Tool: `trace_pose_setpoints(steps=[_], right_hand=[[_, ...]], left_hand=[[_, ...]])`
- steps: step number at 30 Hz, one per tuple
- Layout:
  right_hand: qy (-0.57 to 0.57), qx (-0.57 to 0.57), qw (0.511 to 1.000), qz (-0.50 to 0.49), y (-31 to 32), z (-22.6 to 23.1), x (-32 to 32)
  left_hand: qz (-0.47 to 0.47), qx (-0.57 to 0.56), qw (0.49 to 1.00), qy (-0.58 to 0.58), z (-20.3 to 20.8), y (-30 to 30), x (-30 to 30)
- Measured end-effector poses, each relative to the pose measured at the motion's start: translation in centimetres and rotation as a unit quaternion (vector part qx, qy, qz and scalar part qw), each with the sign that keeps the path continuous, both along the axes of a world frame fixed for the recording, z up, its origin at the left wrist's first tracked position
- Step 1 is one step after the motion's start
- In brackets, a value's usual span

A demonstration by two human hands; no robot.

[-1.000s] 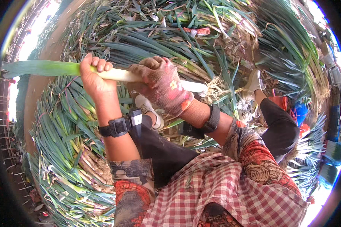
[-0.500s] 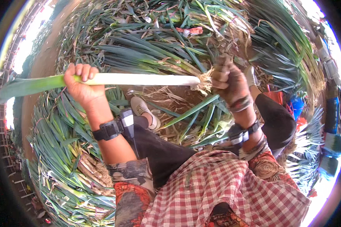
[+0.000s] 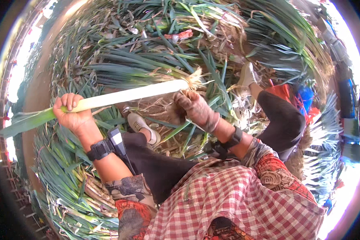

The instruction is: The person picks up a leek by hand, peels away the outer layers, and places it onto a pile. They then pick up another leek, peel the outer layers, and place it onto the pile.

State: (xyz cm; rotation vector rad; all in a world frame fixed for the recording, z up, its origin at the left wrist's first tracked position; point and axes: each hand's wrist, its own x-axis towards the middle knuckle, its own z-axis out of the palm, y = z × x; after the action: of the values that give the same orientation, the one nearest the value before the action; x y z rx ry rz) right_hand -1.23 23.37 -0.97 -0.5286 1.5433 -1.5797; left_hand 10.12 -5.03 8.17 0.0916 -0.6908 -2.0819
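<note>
A long green onion (image 3: 132,93) slants across the view, its white stalk bare and smooth, its green top (image 3: 28,123) at the far left. My bare left hand (image 3: 73,114) wraps around it where the white turns green. The stringy roots (image 3: 195,80) point up to the right. Just below that root end is my right hand (image 3: 196,110), in a soiled, light-coloured glove. Its fingers are curled and partly smeared by motion; what they hold, if anything, cannot be made out.
Piles of untrimmed green onions (image 3: 128,66) lie ahead, with more at the left (image 3: 64,172) and upper right (image 3: 292,28). Rows of white-stalked onions (image 3: 320,156) lie on the right. Peeled scraps (image 3: 172,142) litter the ground between my shoes. A red bag (image 3: 279,94) and a blue bag (image 3: 306,98) sit beyond my right knee.
My right hand has moved left and down from beyond the roots to under the root end. My left hand has shifted left and down, so the onion now tilts, roots higher.
</note>
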Motion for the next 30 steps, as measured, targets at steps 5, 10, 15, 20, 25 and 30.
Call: trace_pose_setpoints(steps=[5, 10, 15, 20, 25, 30], right_hand=[[-0.17, 0.035, 0.946, -0.273, 7.5, -8.1, -3.2], [0.356, 0.496, 0.792, 0.023, 15.9, -15.4, -8.8], [0.491, 0.442, 0.743, -0.106, 5.5, -4.9, -10.1], [0.585, 0.012, 0.775, -0.238, -0.8, 4.8, -4.4], [0.67, -0.005, 0.731, -0.131, -5.2, 6.2, 1.1], [0.592, -0.127, 0.791, -0.087, -5.9, 4.4, 1.0]], left_hand=[[-0.153, -0.019, 0.972, 0.179, 1.6, -1.1, 2.6], [-0.164, -0.059, 0.961, 0.213, 2.4, -1.7, 3.0], [-0.158, -0.105, 0.961, 0.204, 2.4, -0.9, 2.6], [-0.173, -0.129, 0.958, 0.187, 2.4, 0.0, 1.9], [-0.131, -0.124, 0.972, 0.151, 2.0, 0.1, 1.6], [-0.101, -0.105, 0.978, 0.148, 1.8, 0.1, 1.6]])
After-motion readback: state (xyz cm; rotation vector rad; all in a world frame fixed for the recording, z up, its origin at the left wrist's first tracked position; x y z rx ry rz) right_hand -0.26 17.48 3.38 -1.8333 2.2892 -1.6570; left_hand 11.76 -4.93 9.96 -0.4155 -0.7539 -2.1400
